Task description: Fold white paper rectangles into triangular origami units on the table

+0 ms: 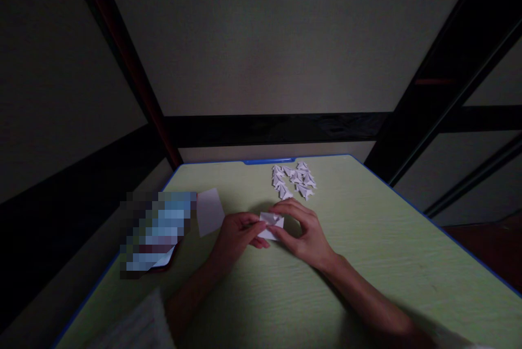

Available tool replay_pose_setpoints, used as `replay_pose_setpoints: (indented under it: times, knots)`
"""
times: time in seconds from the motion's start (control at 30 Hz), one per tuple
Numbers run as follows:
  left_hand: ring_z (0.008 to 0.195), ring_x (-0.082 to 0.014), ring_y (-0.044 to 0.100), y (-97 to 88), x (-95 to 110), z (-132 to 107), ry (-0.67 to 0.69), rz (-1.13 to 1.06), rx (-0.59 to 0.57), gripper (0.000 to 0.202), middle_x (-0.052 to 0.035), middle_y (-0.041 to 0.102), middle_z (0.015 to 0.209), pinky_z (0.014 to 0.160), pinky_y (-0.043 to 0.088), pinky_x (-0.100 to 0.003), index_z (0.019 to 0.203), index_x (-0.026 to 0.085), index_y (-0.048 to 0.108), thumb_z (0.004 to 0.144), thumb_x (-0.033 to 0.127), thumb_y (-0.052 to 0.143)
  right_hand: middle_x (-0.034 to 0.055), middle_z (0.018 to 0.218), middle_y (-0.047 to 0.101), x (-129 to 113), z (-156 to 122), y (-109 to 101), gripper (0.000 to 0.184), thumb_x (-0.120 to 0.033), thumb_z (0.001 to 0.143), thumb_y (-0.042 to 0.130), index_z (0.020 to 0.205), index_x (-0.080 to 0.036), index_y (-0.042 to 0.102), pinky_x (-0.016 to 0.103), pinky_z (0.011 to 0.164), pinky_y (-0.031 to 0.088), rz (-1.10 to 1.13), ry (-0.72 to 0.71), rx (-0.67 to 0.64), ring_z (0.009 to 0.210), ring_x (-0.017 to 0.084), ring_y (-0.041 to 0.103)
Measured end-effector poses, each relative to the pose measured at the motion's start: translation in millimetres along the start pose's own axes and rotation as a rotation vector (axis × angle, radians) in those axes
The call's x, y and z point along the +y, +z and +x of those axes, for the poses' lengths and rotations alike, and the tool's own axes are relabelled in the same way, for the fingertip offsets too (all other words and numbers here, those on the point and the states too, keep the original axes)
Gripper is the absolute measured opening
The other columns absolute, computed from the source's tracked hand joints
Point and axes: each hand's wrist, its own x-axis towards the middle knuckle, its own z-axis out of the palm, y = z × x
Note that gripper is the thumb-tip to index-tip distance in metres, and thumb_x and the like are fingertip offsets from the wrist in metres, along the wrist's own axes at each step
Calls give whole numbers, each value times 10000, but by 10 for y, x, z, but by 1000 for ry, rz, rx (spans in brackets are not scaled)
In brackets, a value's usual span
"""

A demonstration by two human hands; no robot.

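A small piece of folded white paper (269,234) is held between both hands over the middle of the table. My left hand (240,232) pinches its left edge, thumb on top and the other fingers mostly beneath. My right hand (304,232) grips the right side, with thumb and forefinger near a raised flap. The exact folds are too small to make out. Beyond the hands sits a cluster of several small folded white paper figures (297,176), some touching one another.
A flat white paper sheet (210,212) lies left of my left hand. Beside it, a blurred-out device with a dark red edge (163,235) rests near the table's left side. The light green table (387,245) has a blue rim, and a wall stands behind it.
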Motion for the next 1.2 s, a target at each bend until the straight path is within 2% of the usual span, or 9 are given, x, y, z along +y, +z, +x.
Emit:
replay_pose_setpoints:
  times: [0.23,0.63,1.2]
  knots:
    - [365,-114,570,5,10,0,-7,19,22,131,13,593,445,362,445,-170,543,107,589,542,232,627,49,790,575,7,-2,-11,183,-167,672,569,851,-196,599,300,648,442,2,4,-35,749,151,528]
    - [367,-109,573,7,1,1,3,-1,39,123,14,605,449,360,446,-158,557,108,589,555,227,617,51,755,645,-7,-38,9,186,-178,676,574,851,-199,631,312,643,453,-57,-45,54,694,154,571]
    - [361,-112,570,10,-12,4,30,16,62,91,15,594,418,359,448,-159,549,110,596,556,199,615,29,763,652,-11,-49,4,252,-140,711,520,911,-261,615,326,635,440,-76,-64,42,690,155,574]
